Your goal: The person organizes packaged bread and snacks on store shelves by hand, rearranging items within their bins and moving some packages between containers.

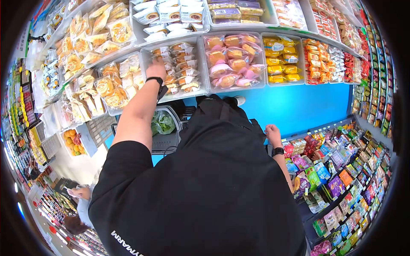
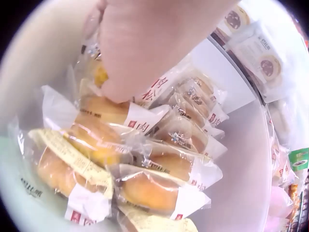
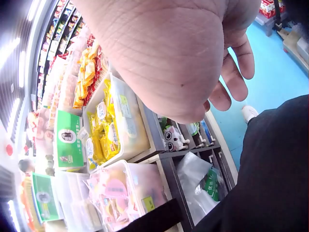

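My left hand (image 1: pixel 156 69) reaches into the far left part of a clear bin of wrapped buns (image 1: pixel 186 68). In the left wrist view, the thumb side of the left hand (image 2: pixel 149 46) comes down against a wrapped bun (image 2: pixel 102 107) at the back of a row. The other fingers are mostly hidden behind it, and I cannot tell whether they pinch a wrapper. More wrapped buns (image 2: pixel 149 191) lie in rows nearer the camera. My right hand (image 1: pixel 273 133) hangs at my side, over the blue floor. Up close, the right hand (image 3: pixel 188 53) shows loosely bent fingers holding nothing.
Bins of pink-wrapped cakes (image 1: pixel 234 59) and yellow packets (image 1: pixel 282 59) stand to the right. Below the display is a grey basket (image 1: pixel 164 143) holding a bagged green vegetable (image 1: pixel 163 123). Snack shelves (image 1: pixel 337 183) line the right side. Another person (image 1: pixel 83 209) is at lower left.
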A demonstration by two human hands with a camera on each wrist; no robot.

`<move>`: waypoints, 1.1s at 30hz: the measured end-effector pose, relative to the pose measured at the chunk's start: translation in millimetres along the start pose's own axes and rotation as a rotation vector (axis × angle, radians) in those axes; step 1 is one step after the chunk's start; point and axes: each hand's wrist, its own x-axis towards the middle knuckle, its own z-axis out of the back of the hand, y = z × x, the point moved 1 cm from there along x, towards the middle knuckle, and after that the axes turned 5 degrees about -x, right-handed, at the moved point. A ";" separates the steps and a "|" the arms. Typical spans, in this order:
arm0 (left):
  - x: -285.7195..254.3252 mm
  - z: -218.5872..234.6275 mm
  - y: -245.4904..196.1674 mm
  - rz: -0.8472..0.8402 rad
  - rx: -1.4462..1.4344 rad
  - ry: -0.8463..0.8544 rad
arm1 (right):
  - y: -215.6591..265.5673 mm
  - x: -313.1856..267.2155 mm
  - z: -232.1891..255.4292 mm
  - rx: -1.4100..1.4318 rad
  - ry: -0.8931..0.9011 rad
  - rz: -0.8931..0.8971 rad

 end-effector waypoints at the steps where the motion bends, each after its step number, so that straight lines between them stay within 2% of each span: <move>1: -19.4 9.1 -5.7 -0.081 0.053 -0.184 | -2.1 -0.5 -0.3 0.012 -0.001 0.003; 2: -29.9 15.7 -9.4 -0.161 0.106 -0.367 | -0.1 -4.3 -1.4 0.016 -0.002 0.004; 3: -25.5 1.7 -1.7 -0.191 0.110 -0.418 | 1.9 -8.5 -2.8 0.012 -0.012 0.005; 4: -27.8 -1.7 -0.8 -0.193 0.111 -0.420 | 0.0 -9.2 -3.4 0.008 -0.022 0.006; 6: -35.5 -9.1 3.9 -0.164 -0.115 -0.313 | -2.8 -7.6 -7.9 -0.008 -0.015 0.023; 8: -24.0 -24.3 13.8 -0.157 -0.152 -0.250 | -4.3 -6.3 -10.8 -0.034 -0.002 0.040; 11: -24.8 -25.2 10.6 -0.229 -0.057 -0.195 | -3.6 1.8 -12.1 -0.072 0.013 0.116; 16: -30.1 -30.7 -10.4 -0.220 0.034 -0.203 | 11.0 17.6 -13.6 -0.015 0.020 0.103; 18: -27.2 -37.5 -13.7 -0.266 0.139 -0.222 | 18.3 20.8 -11.0 -0.005 0.046 0.073; 19: -29.7 -30.0 -18.9 -0.261 0.158 -0.166 | 21.5 20.0 -10.5 0.008 0.073 0.044; 22: -28.3 -29.0 -18.6 -0.276 0.162 -0.152 | 26.9 16.5 -8.9 -0.006 0.063 0.041; 23: -29.9 -16.1 -20.7 -0.234 0.119 -0.022 | 25.6 16.2 -8.4 -0.006 0.063 0.041; 26: -29.4 -10.2 -9.2 -0.184 -0.025 0.073 | 14.4 17.9 -9.3 0.003 0.053 0.072; 30: -14.4 -6.3 -5.0 -0.151 0.064 0.247 | -0.7 18.5 -12.7 -0.011 0.018 0.107; 31: -5.7 -10.1 -2.1 -0.154 0.067 0.245 | -2.8 17.5 -13.6 -0.005 0.020 0.106; 33: 12.1 -23.1 2.2 -0.217 0.110 0.287 | -6.3 14.1 -15.9 -0.005 0.011 0.116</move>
